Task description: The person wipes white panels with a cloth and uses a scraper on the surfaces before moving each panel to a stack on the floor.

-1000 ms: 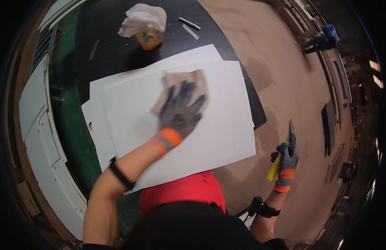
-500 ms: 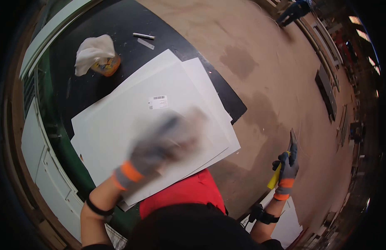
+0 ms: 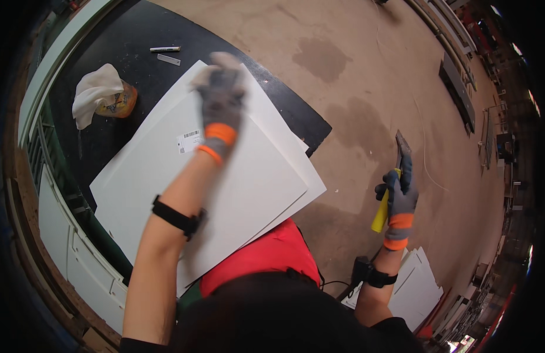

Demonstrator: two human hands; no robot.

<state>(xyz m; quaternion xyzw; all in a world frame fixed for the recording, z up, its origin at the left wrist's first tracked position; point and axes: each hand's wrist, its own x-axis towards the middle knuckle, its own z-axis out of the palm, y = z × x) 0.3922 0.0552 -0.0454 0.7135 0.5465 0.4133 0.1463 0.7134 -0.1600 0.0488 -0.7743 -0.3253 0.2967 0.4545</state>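
My left hand (image 3: 221, 97), in a grey glove with an orange cuff, is over the far part of the white panels (image 3: 237, 176), smeared by motion. Something pale shows at its fingertips, too blurred to name; whether it is held I cannot tell. A label (image 3: 190, 141) with a barcode lies on the top panel, to the left of my forearm. Out to the right, away from the panels, my right hand (image 3: 400, 191) is closed around the yellow handle of a scraper (image 3: 379, 215). Its metal blade points up and away from me.
On the black table (image 3: 125, 44) stand an orange tub (image 3: 124, 101) with a white cloth (image 3: 97, 91) draped over it, a marker (image 3: 165, 49) and a small flat strip (image 3: 169, 59). More white sheets (image 3: 416, 288) lie at the lower right. A dark beam (image 3: 457, 94) rests on the floor.
My left hand has swept away from me and a little left, from the panels' near part to their far edge. The right hand still holds the scraper, now slightly higher in view.
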